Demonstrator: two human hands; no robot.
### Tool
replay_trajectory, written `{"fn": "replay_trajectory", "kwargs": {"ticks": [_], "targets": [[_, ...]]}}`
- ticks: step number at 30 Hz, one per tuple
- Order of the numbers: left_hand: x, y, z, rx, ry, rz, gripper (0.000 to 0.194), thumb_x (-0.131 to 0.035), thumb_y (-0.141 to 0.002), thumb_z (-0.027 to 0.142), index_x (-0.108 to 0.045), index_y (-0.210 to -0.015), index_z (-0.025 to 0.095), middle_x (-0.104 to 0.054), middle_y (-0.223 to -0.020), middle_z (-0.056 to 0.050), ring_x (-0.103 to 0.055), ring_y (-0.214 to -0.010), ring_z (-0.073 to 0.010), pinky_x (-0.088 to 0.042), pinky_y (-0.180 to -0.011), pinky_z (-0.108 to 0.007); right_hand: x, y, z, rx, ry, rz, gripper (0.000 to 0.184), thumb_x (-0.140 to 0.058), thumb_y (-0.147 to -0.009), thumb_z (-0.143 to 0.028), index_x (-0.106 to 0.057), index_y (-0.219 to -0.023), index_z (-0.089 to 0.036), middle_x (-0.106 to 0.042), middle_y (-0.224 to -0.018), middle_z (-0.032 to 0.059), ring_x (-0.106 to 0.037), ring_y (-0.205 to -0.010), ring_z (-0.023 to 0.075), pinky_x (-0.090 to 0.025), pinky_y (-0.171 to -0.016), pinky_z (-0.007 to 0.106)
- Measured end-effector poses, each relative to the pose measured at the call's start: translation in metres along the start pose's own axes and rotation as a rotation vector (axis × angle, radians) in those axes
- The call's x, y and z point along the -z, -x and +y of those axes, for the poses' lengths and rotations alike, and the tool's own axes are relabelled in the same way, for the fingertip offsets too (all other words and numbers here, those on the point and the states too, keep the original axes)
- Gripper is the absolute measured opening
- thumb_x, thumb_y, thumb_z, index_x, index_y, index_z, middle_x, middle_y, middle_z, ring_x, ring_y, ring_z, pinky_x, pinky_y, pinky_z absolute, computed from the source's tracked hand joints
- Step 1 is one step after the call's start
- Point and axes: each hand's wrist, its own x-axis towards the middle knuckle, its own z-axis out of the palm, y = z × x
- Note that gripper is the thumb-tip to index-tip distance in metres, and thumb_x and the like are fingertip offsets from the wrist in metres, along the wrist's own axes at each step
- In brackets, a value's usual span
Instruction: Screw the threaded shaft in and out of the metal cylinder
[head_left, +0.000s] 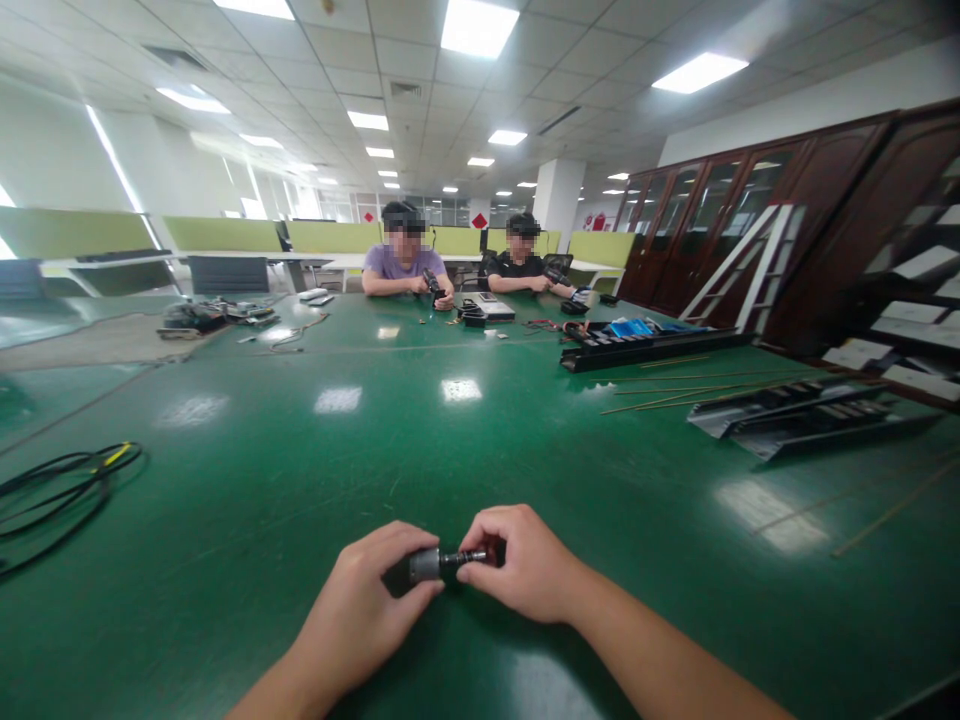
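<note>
Left grip clasps a grey cylinder over the green desk; right grip pinches the dark shaft right of the cylinder.

Your green worktop has a coiled black cable lying on its left side. Toward your right lie dark metal channels and thin rods; electronic parts sit on the far left.

Head-worn view, forward and down
</note>
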Motion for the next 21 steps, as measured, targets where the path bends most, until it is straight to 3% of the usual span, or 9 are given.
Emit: {"fn": "replay_trajectory", "kwargs": {"ticks": [21], "targets": [[0.0018,-0.0009,0.0016,-0.015,-0.023,0.006,0.024,-0.071,-0.080,0.016,-0.068,-0.102,0.025,-0.071,-0.095,-0.001,-0.067,-0.088,-0.0184,-0.053,-0.080,-0.028,0.0014,0.0009,-0.0005,0.007,0.003,-0.001,0.007,-0.074,-0.074,-0.021,-0.071,-0.078,-0.017,-0.063,-0.067,-0.0016,-0.057,-0.062,0.0120,-0.039,-0.058,0.022]]}}
